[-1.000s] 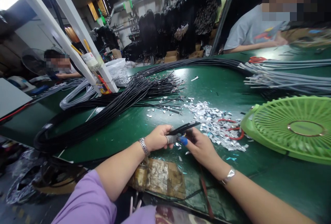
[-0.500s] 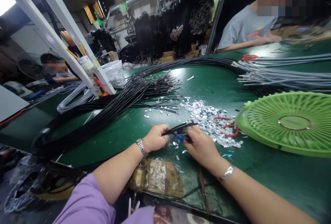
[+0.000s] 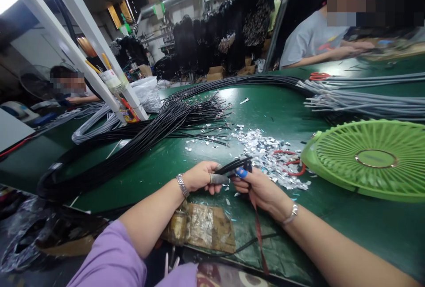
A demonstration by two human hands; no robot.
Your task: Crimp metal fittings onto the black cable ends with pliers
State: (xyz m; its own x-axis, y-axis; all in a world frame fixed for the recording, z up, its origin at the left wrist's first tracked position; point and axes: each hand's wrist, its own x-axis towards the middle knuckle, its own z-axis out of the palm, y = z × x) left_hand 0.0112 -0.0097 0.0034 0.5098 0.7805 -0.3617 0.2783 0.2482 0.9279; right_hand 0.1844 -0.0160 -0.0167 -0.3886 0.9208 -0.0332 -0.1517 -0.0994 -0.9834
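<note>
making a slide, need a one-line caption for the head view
Left hand and right hand hold black cables over a green table near silvery scraps.

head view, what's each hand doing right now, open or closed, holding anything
Left hand: closed, holding black cables.
Right hand: at these cables; whether it grips them cannot be told.

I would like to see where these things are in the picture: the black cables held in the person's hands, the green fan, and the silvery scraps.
Black cables [image 3: 235, 164]: head view, middle of the held strands.
Green fan [image 3: 376, 159]: head view, round centre of the grille.
Silvery scraps [image 3: 257, 144]: head view, body of the pile.
</note>
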